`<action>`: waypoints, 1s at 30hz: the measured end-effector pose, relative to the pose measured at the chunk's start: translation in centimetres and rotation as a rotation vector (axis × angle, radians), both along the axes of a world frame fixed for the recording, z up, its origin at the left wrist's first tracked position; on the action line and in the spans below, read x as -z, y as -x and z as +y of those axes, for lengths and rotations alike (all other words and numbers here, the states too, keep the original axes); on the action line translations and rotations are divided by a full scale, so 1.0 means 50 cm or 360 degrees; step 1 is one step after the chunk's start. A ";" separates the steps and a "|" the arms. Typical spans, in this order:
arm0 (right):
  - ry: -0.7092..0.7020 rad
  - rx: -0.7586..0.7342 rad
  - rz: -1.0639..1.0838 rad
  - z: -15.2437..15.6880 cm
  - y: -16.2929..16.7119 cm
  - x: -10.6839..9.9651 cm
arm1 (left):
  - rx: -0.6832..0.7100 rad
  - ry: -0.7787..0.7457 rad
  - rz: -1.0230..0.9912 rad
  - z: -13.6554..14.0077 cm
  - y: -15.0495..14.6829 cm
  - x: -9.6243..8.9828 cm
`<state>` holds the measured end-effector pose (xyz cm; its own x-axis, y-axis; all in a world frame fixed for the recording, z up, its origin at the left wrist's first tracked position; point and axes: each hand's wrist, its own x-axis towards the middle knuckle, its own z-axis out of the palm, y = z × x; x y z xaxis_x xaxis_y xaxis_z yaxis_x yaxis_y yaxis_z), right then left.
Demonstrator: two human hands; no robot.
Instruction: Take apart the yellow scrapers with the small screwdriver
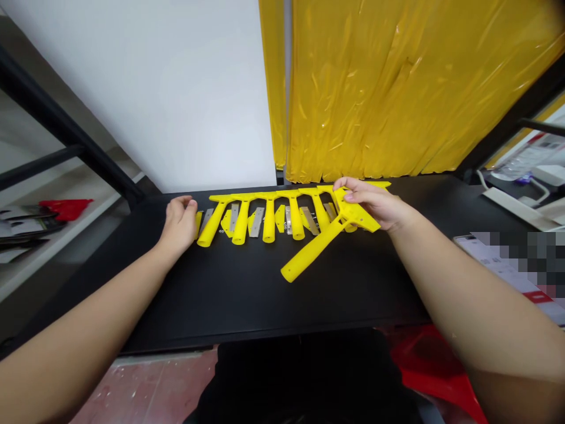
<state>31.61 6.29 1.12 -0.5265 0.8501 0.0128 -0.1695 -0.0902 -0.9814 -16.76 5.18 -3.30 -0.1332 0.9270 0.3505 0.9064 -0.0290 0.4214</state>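
Note:
My right hand (368,203) is closed around the head of a yellow T-shaped scraper (313,247), whose handle slants down to the left over the black table. Behind it, several matching yellow scrapers (268,221) lie in a row with their heads at the back. Between their handles sit thin metal blades (256,222) and small yellow plates (279,219). At the row's left end, my left hand (177,224) rests with loosely curled fingers beside the outermost plate and blade. Whether it touches them is unclear, and I see nothing held in it.
The black table (247,294) stands against a white panel (176,88) and a yellow plastic-wrapped stack (397,88). Black frame bars (79,126) rise at the left. A printed sheet (489,265) lies at the right. Below is something red (436,365).

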 end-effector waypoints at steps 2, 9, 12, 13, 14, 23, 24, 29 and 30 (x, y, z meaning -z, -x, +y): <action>0.0012 0.0009 0.0010 -0.007 0.010 0.000 | -0.0108 -0.0200 0.0002 -0.028 -0.022 -0.028; -0.0038 -0.0032 -0.0034 -0.044 0.057 -0.008 | 0.0899 -0.0411 0.0242 -0.164 -0.191 -0.145; -0.0084 -0.0083 -0.0070 -0.053 0.073 -0.008 | 0.1283 0.0079 0.0335 -0.189 -0.260 -0.155; -0.0094 -0.0093 -0.0076 -0.055 0.078 -0.007 | 0.1331 0.0141 0.0331 -0.190 -0.275 -0.151; -0.0097 -0.0100 -0.0075 -0.056 0.082 -0.006 | 0.1352 0.0194 0.0307 -0.188 -0.285 -0.143; -0.0158 -0.0131 -0.0027 -0.055 0.082 -0.006 | 0.1298 0.0102 -0.0060 -0.169 -0.258 -0.090; -0.0189 -0.0107 -0.0002 -0.050 0.076 -0.006 | 0.1264 0.0108 -0.0118 -0.162 -0.249 -0.089; -0.0229 0.0185 -0.0017 -0.021 0.061 -0.013 | 0.0795 0.0096 -0.0325 -0.088 -0.166 -0.093; -0.0275 0.0269 -0.0122 -0.019 0.059 -0.017 | 0.0629 0.0062 -0.0257 -0.069 -0.137 -0.095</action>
